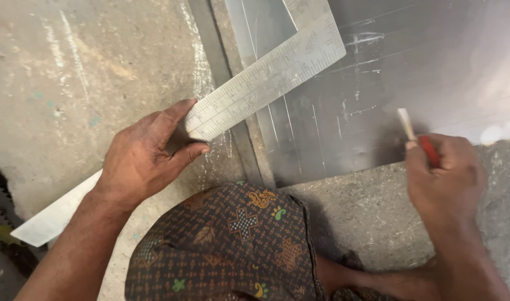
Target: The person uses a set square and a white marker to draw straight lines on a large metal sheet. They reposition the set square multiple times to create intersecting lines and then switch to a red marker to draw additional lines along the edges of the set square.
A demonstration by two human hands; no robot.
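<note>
On the concrete floor [99,61] lies a grey metal sheet [411,72]; across its left edge the steel square [266,78] runs diagonally, lower end clasped in the left hand [143,159]. Right hand [447,178], nearer the sheet, clenches a red-handled marking tool [419,139], tip pointing up-left.

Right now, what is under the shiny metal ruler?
Under the far end of the silver steel square ruler lies a scratched grey metal sheet on the concrete floor. The left hand covers the ruler's middle, so what lies beneath there stays hidden.
</note>
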